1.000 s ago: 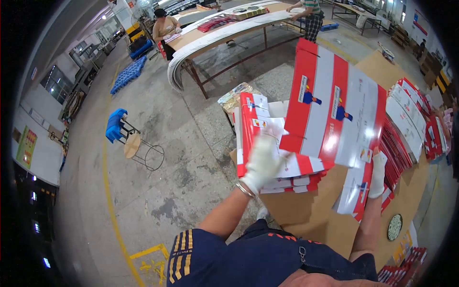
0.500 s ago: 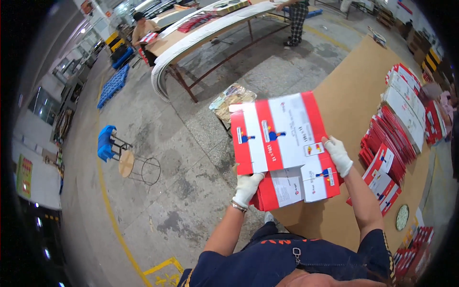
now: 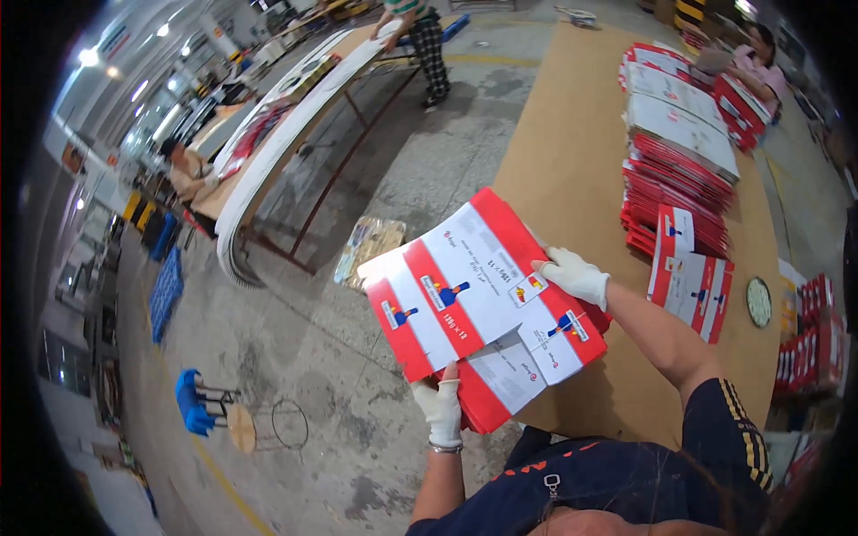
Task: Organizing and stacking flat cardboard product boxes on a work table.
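Between my hands is a bundle of flat red-and-white printed cardboard cartons (image 3: 460, 281), held tilted in front of my body. My left hand (image 3: 441, 413), in a white glove, grips the lower left edge with its thumb on top. My right hand (image 3: 576, 277), also gloved, clasps the right edge, fingers lying over the printed face. The undersides of the cartons and some of my fingertips are hidden. Right of the bundle, on the brown table (image 3: 559, 134), a tall pile of folded red-and-white cartons (image 3: 679, 192) leans over, with several loose ones (image 3: 693, 277) at its near end.
A small round dish (image 3: 759, 302) is near the table's right edge. A person in pink (image 3: 760, 67) sits beyond the pile. At the far left, two people are at a long table (image 3: 295, 134). A blue stool (image 3: 192, 402) and a round wooden-topped stool (image 3: 241, 427) stand on the floor.
The view has turned right, bringing more of the brown table and the person in pink into sight. The carton bundle has swung counterclockwise and leftward in the picture, still in both hands.
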`<state>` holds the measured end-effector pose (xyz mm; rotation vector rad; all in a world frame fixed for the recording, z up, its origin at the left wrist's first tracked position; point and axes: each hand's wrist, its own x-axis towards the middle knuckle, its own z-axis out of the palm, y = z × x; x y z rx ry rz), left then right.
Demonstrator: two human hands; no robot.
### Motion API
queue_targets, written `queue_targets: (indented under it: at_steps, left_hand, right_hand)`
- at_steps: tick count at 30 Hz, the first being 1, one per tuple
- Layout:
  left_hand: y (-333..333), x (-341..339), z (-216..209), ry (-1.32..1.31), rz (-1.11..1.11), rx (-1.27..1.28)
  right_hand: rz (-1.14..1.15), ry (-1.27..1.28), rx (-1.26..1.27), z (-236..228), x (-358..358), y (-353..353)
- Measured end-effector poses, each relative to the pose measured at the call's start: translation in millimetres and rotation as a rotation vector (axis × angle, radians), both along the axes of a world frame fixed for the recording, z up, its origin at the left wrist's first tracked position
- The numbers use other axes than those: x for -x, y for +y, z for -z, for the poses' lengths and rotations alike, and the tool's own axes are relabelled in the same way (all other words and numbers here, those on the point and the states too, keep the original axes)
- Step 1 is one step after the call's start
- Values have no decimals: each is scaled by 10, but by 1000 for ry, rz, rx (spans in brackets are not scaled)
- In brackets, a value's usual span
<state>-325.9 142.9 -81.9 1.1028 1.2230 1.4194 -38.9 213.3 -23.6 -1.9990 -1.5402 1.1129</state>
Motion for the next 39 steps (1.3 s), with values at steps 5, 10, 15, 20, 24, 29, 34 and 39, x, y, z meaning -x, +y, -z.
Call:
queue_targets:
  at_steps: [5, 10, 15, 20, 24, 29, 34, 39]
  left_hand:
    - [-8, -34, -137, 98, -70, -190]
    - [-78, 77, -174, 60, 16, -141]
    - [-252, 74, -535, 571, -170, -189]
    - [-831, -379, -828, 923, 49, -521]
    - [-1347, -1653, -714, 839, 806, -408]
    - [-1021, -3148, 579, 685, 791, -239]
    - [-437, -4007, 1196, 119, 694, 356]
    - [-550, -3699, 1476, -8, 761, 623]
  right_hand:
    - [-36, -25, 15, -145, 37, -38]
    - [-38, 120, -109, 131, -132, -60]
    - [127, -220, -236, 201, -850, -519]
    - [522, -650, -221, 395, -2269, -1393]
    - [520, -765, -151, 1077, -3068, -1801]
    - [255, -767, -69, 1056, -3239, -1794]
    - [-36, -528, -198, 1251, -3323, -1724]
    - [-315, -161, -390, 1257, -3245, -1870]
